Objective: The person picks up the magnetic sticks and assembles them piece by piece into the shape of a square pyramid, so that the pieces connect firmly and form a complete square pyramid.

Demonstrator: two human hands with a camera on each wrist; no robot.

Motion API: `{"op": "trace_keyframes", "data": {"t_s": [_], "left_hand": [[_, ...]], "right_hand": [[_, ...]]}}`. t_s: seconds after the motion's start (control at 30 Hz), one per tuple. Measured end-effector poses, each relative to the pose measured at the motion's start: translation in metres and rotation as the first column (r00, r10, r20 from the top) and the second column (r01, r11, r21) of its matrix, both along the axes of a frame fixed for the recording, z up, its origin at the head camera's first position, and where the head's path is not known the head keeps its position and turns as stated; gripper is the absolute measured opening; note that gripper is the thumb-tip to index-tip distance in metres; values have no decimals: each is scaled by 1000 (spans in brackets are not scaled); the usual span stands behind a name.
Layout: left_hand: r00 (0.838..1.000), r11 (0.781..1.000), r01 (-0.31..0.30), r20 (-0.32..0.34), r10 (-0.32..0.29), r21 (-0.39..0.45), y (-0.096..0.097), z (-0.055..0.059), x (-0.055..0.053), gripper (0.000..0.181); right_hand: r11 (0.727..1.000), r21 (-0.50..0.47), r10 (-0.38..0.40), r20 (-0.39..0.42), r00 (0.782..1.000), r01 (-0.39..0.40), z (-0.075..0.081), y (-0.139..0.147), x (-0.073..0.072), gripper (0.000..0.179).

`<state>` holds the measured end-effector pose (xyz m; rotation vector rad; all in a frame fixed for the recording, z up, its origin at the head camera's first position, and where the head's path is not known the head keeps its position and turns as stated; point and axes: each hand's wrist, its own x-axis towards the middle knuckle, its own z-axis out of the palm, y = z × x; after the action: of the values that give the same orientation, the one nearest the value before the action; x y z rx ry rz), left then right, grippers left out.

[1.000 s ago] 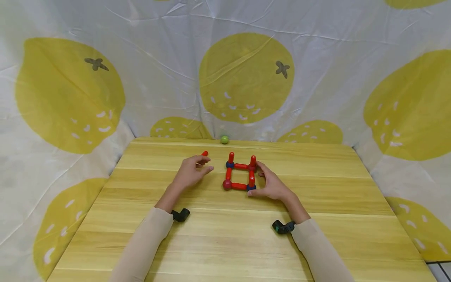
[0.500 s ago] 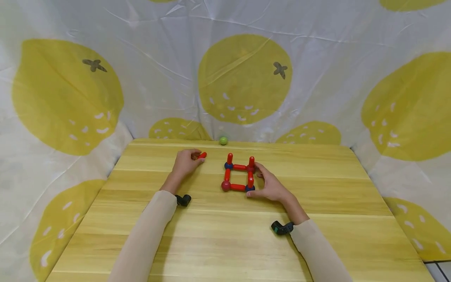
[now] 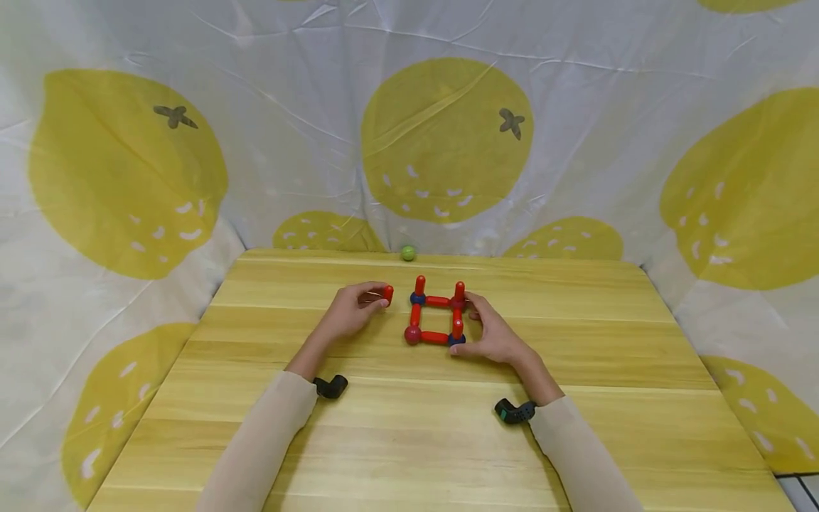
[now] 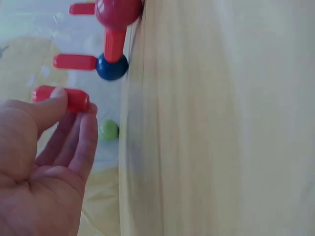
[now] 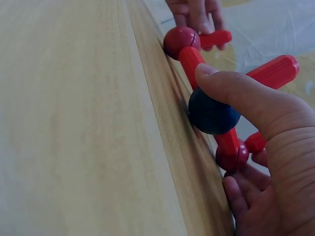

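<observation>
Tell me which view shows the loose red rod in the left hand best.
The left wrist view: the loose red rod is large there, pinched between thumb and fingertips of the left hand. The head view shows it small, beside the red square frame. The right wrist view shows only its end.

frame (image 3: 436, 318) sitting mid-table (image 3: 409, 441), toward far side | you're holding loose rod (image 3: 387, 294) in left hand (image 3: 350, 313), just left of frame | right hand (image 3: 491, 336) gripping frame's right side | small ball (image 3: 407, 252) lying behind frame at far edge
</observation>
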<state>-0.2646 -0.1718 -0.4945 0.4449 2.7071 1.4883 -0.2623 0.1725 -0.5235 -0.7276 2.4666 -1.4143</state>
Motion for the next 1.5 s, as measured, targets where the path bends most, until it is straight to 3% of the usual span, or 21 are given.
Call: {"op": "trace_keyframes", "data": {"t_s": [0.13,0.27,0.43,0.63,0.9,1.0,1.1,1.23,1.37,1.5], "left_hand": [[995,993,88,37,-91,82,12,4,15,33],[987,985,153,29,-156,81,23,5,24,32],[981,979,195,11,-196,65,31,4,29,34],[973,974,221,53,-224,52,37,2,32,33],[972,973,213,82,-220,85,36,0,37,36],[969,972,203,118,-217,119,36,-1,41,41],[970,973,184,137,-202,136,35,-2,45,42],[981,981,142,110,-157,131,37,-2,48,36],[991,987,94,86,-106,131,42,-1,50,29],[994,988,66,82,-78,137,49,0,50,22]], "right_hand": [[1000,9,-3,14,1000,3,0,1,-1,121],[1000,10,-1,14,1000,1,-1,1,-2,121],[1000,7,9,1,1000,-9,-2,2,-2,121],[1000,9,12,-2,1000,-12,0,2,0,120],[997,-72,25,-21,999,-27,-1,7,3,112],[997,-77,-24,-41,999,21,1,13,9,96],[993,-94,-72,-70,995,65,6,20,15,68],[991,-128,-58,-87,995,46,11,22,20,36],[994,-111,-14,-94,996,3,14,14,23,30],[997,-78,-28,-98,995,20,13,6,23,25]]}}
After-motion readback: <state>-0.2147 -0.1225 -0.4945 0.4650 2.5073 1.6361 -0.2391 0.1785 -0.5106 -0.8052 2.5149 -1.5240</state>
